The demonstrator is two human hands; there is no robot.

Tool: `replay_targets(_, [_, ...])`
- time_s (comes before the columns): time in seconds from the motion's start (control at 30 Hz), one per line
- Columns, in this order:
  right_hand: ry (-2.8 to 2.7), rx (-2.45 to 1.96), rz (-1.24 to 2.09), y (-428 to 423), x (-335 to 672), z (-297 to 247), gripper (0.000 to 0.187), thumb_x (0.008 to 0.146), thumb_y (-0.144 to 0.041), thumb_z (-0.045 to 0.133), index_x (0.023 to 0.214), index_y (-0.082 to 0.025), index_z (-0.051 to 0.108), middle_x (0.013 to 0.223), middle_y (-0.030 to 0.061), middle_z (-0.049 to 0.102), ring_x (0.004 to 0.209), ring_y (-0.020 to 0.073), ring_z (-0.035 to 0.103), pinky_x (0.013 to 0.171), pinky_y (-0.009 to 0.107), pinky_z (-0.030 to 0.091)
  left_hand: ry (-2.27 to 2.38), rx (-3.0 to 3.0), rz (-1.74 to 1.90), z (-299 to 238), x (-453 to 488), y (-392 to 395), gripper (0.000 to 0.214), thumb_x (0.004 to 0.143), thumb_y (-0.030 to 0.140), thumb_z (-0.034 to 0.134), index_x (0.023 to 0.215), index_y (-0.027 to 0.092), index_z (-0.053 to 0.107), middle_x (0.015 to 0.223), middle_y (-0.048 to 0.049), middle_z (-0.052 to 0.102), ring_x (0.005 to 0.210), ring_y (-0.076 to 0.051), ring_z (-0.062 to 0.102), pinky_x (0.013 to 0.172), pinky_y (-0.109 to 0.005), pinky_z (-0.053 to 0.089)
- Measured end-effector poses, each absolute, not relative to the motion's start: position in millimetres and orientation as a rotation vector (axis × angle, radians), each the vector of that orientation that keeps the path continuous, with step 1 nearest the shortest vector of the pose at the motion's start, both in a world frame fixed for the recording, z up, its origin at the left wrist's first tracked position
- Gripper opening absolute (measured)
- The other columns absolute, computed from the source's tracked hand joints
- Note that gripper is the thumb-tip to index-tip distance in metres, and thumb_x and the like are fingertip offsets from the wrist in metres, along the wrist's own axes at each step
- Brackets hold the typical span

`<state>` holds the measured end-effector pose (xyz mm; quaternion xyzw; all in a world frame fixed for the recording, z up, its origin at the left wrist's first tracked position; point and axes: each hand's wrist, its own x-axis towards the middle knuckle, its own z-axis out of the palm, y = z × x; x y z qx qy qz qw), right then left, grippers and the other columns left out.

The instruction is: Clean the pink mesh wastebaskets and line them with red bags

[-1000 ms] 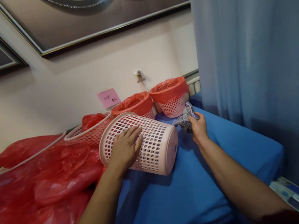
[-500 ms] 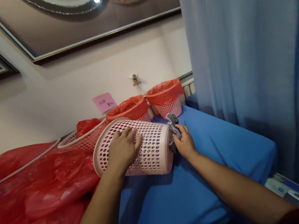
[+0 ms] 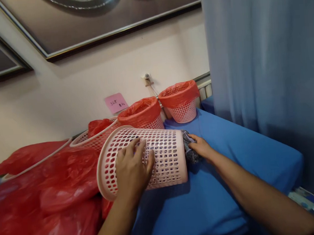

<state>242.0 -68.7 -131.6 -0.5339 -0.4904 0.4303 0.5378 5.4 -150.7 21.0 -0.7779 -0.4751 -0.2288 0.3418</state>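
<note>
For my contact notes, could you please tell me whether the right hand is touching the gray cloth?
Touching. The head view shows the right hand gripping the bunched gray cloth, fingers overlapping it, by the base of the tipped pink basket.

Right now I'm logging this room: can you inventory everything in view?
Tipped basket: one, pale pink, centre
Cloth: one, grey, at its base
Wall: one, off-white, behind
Lined baskets: two, pink, red liners, by wall
Another basket: one, pink, left of those
Plastic: uncountable heap, red, left
Curved rim: one, white, amid plastic
Covering: count unclear, blue, under tipped basket
Note: one, pink, on wall
Wall fitting: one, pale, right of note
Framed pictures: two, dark-framed, top
Curtain: one, blue, right
Clutter: count unclear, mixed, lower right
Left hand: one, bare, on tipped basket
Right hand: one, bare, gripping cloth
</note>
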Motion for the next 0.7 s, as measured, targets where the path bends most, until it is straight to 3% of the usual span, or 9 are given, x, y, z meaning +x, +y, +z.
replay_targets(0.1, [-1.203, -1.181, 1.144, -75.1, 241.5, -137.1, 0.061, 0.072, -0.021, 0.058, 0.132, -0.018, 0.065, 0.106, 0.0054, 0.079, 0.084, 0.022, 0.074, 0.076, 0.032, 0.058, -1.199, -2.022, -0.69, 10.0, -2.2, -175.1, 0.033, 0.097, 0.032, 0.059, 0.124, 0.015, 0.07, 0.133, -0.017, 0.069, 0.11, -0.035, 0.064, 0.099, -0.052, 0.048])
replay_targets(0.17, [-1.226, -1.125, 1.185, -79.0, 235.7, -141.8, 0.062, 0.071, -0.025, 0.06, 0.133, -0.018, 0.065, 0.106, 0.0054, 0.079, 0.083, 0.022, 0.074, 0.074, 0.032, 0.058, -1.172, -2.029, -0.724, 6.9, -12.1, -181.6, 0.031, 0.096, 0.029, 0.061, 0.122, 0.016, 0.07, 0.13, -0.0159, 0.071, 0.11, -0.034, 0.065, 0.098, -0.052, 0.048])
replay_targets(0.4, [-1.219, -1.078, 1.058, -76.6, 196.4, -159.9, 0.058, 0.063, -0.022, 0.064, 0.121, -0.022, 0.069, 0.116, 0.0052, 0.077, 0.102, 0.0242, 0.073, 0.095, 0.04, 0.057, -1.209, -2.112, -0.575, 22.4, -54.6, -157.4, 0.034, 0.099, 0.032, 0.056, 0.124, 0.016, 0.072, 0.128, -0.0118, 0.075, 0.106, -0.031, 0.067, 0.1, -0.05, 0.049])
replay_targets(0.57, [-1.073, -1.138, 0.767, -78.6, 201.5, -153.4, 0.058, 0.078, -0.032, 0.062, 0.134, -0.021, 0.055, 0.131, 0.0103, 0.067, 0.122, 0.0275, 0.063, 0.112, 0.05, 0.046, -1.266, -2.198, -0.482, 34.3, -56.3, -135.6, 0.04, 0.101, 0.038, 0.05, 0.121, 0.015, 0.075, 0.126, -0.0095, 0.077, 0.103, -0.032, 0.068, 0.098, -0.052, 0.05])
replay_targets(0.7, [-1.303, -0.912, 0.42, -95.3, 186.2, -137.0, 0.052, 0.09, -0.028, 0.056, 0.141, -0.022, 0.049, 0.142, 0.0122, 0.056, 0.136, 0.0242, 0.053, 0.118, 0.046, 0.04, -1.297, -2.222, -0.452, 41.8, -52.2, -124.7, 0.043, 0.099, 0.039, 0.047, 0.117, 0.015, 0.078, 0.122, -0.0103, 0.079, 0.101, -0.033, 0.069, 0.097, -0.052, 0.052])
